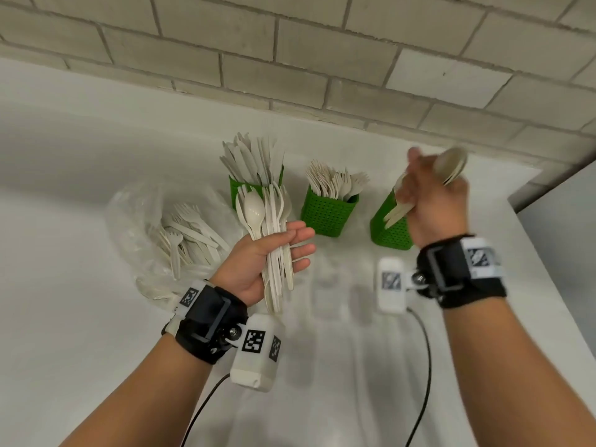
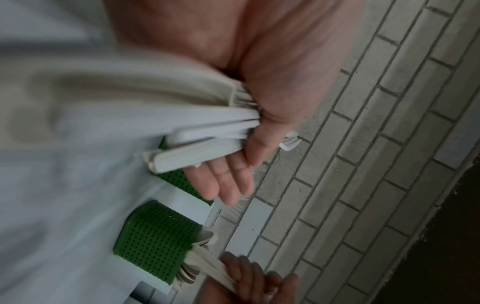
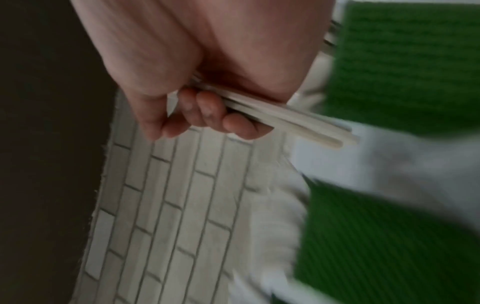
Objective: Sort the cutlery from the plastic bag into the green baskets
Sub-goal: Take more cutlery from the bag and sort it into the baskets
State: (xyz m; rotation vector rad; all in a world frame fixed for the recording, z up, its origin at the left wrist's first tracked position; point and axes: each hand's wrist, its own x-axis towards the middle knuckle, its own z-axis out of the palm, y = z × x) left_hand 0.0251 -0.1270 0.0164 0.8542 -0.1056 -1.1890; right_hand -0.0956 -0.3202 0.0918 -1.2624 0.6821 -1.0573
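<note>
Sorting light plastic cutlery, both hands loaded

The left hand (image 1: pixel 258 256) clamps a mixed bundle (image 1: pixel 274 240) by its handles; the right hand (image 1: pixel 432 201) grips spoons (image 1: pixel 451 164) above the right basket (image 1: pixel 390 227). The pieces look light, stiff and slippery, best pinched mid-handle. Beyond, the plastic bag (image 1: pixel 154 227) holds more, and crowded baskets (image 1: pixel 327 211) leave little room.

Both forearms are bare, with no sleeves visible. Each wrist carries a black fabric wrist strap (image 1: pixel 206 321) (image 1: pixel 458 269) fitted with a black rectangular buckle, a metal screw joint and a white box-shaped plastic camera housing (image 1: pixel 256 353) (image 1: pixel 391 284) bearing black-and-white square coded markers. A thin black cable (image 1: pixel 203 411) (image 1: pixel 422 375) trails from each housing toward the body.
</note>
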